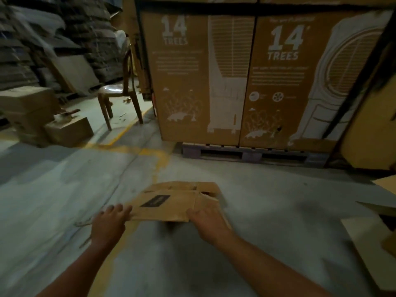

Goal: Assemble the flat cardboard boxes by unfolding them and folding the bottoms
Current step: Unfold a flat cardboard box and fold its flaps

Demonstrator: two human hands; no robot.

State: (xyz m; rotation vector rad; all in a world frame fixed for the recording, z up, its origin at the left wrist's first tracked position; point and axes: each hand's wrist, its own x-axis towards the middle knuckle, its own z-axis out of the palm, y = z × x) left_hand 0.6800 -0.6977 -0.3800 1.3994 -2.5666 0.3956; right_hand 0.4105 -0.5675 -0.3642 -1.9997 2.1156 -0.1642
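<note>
Both hands, left hand (111,219) and right hand (205,217), hold the flat box's (169,202) near edge.

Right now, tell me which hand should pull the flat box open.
Right, probably. The right hand lies on the flat box beside its loose end flaps, while the left hand grips the opposite edge, suited to steadying.

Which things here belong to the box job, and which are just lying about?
For the job: flat box, held by left hand and right hand; cardboard sheets at right.

Lying about: chair, big printed cartons, pallet, small boxes.
</note>
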